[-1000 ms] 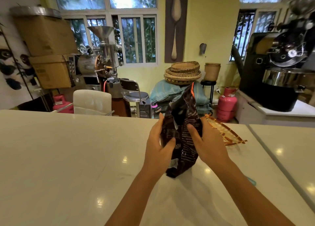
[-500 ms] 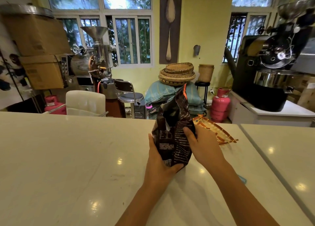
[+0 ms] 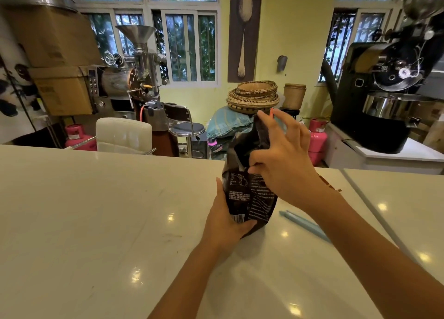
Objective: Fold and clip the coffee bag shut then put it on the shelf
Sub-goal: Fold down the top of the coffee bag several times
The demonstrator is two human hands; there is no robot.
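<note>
A dark brown coffee bag [image 3: 245, 174] with white print stands upright on the white counter [image 3: 96, 210]. My left hand [image 3: 225, 220] grips its lower left side near the base. My right hand [image 3: 281, 160] sits higher on the bag's right side, thumb pressing the front, fingers reaching up to the crumpled top edge with its orange strip. A long light-blue clip [image 3: 305, 225] lies on the counter just right of the bag, partly under my right forearm. No shelf is visible.
A patterned orange-brown item [image 3: 332, 186] peeks out behind my right wrist. A counter seam [image 3: 374, 210] runs diagonally at right. Beyond the counter stand a white chair [image 3: 122, 134], stool, coffee roasters, stacked baskets [image 3: 254, 95] and pink gas cylinders.
My right hand has slid up from the bag's middle to its upper part and top edge. My left hand dropped lower toward the base. The blue clip has come into view.
</note>
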